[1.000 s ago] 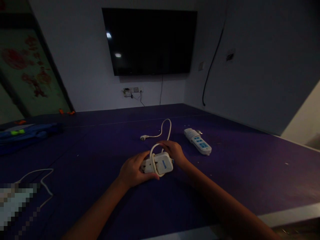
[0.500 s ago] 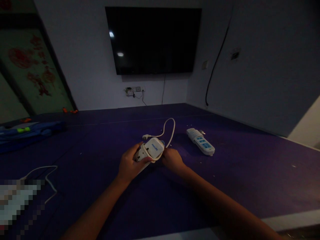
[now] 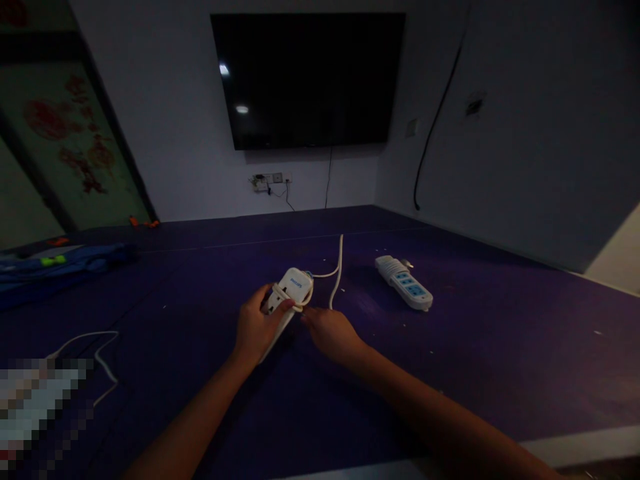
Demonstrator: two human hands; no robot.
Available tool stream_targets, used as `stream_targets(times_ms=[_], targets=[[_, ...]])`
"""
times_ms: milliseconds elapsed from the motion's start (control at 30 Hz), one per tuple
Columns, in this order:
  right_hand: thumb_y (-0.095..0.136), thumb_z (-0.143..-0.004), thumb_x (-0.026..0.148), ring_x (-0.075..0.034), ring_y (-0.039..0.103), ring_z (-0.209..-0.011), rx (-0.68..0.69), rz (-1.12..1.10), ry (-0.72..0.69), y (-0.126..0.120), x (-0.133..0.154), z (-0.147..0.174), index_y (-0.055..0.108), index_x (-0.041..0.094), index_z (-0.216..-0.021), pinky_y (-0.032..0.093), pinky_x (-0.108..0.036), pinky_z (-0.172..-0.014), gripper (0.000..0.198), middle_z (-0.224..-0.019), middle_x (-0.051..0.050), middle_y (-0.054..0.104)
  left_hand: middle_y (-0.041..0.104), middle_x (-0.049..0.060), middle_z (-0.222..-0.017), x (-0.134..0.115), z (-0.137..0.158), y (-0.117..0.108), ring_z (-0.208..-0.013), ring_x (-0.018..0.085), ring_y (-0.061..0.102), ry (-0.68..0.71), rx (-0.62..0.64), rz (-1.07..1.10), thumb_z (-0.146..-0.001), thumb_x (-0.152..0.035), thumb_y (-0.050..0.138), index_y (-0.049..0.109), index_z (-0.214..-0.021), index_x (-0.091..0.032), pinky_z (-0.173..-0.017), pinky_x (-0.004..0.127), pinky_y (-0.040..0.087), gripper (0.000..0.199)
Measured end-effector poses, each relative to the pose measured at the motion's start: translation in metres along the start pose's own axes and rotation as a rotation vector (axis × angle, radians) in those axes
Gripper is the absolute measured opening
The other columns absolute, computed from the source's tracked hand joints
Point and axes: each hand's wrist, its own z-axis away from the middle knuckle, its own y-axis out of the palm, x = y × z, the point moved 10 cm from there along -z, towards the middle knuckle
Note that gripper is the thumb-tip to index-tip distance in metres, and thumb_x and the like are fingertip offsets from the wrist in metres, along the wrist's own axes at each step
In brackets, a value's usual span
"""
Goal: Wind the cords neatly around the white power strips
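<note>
My left hand [image 3: 260, 323] is closed around a white power strip [image 3: 299, 281] with blue lettering on its far end. A white cord [image 3: 340, 260] comes off that end, rises in a narrow bend and runs down to my right hand. Part of the cord is looped across the strip beside my left thumb. My right hand [image 3: 333, 333] is closed on the cord just right of the strip, its fingertips partly hidden. To the right lies a second white power strip [image 3: 413, 291] with blue sockets, its own cord wound around one end.
Both strips are over a purple surface [image 3: 200, 400] dotted with small white scraps. Blue cloth [image 3: 75, 263] lies at the left, and a thin white cable [image 3: 103, 360] is nearer me. A television [image 3: 310, 80] hangs on the wall above several sockets [image 3: 273, 179].
My right hand has moved left and slightly down with the cord, close against the strip. The cord's open loop has narrowed, and its plug no longer shows. The held strip has shifted left.
</note>
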Motion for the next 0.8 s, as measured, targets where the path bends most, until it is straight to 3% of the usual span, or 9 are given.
stream_targets(times_ms=[167, 300, 667, 800], targets=[[0.034, -0.092, 0.020, -0.021, 0.067, -0.079, 0.010, -0.067, -0.001, -0.004, -0.001, 0.005, 0.061, 0.018, -0.102, 0.043, -0.025, -0.063, 0.029, -0.088, -0.009, 0.070, 0.068, 0.011, -0.103, 0.015, -0.008, -0.013, -0.090, 0.024, 0.064, -0.049, -0.079, -0.141, -0.071, -0.056, 0.060, 0.060, -0.108, -0.017, -0.077, 0.035, 0.049, 0.053], [0.035, -0.091, 0.022, -0.019, 0.066, -0.076, 0.007, -0.102, 0.019, -0.002, 0.001, 0.007, 0.063, 0.018, -0.100, 0.042, -0.024, -0.062, 0.029, -0.085, -0.009, 0.070, 0.068, 0.014, -0.103, 0.024, -0.012, -0.014, -0.091, 0.025, 0.064, -0.079, -0.064, -0.221, -0.070, -0.058, 0.059, 0.059, -0.110, -0.016, -0.076, 0.035, 0.049, 0.058], [0.036, -0.092, 0.025, -0.018, 0.066, -0.084, -0.064, -0.124, -0.033, -0.001, 0.003, 0.010, 0.056, 0.018, -0.120, 0.046, -0.024, -0.070, 0.035, -0.099, -0.009, 0.069, 0.060, 0.015, -0.121, 0.013, -0.007, -0.008, -0.108, 0.027, 0.058, 0.015, -0.046, -0.352, -0.076, -0.055, 0.055, 0.048, -0.127, -0.016, -0.089, 0.037, 0.045, 0.065], [0.035, -0.092, 0.023, -0.017, 0.066, -0.083, -0.053, -0.136, -0.044, 0.000, 0.005, 0.011, 0.054, 0.019, -0.124, 0.046, -0.023, -0.069, 0.037, -0.099, -0.009, 0.069, 0.059, 0.016, -0.121, 0.012, -0.007, -0.009, -0.111, 0.025, 0.056, 0.033, -0.031, -0.306, -0.085, -0.054, 0.039, 0.047, -0.128, -0.014, -0.090, 0.036, 0.044, 0.060]])
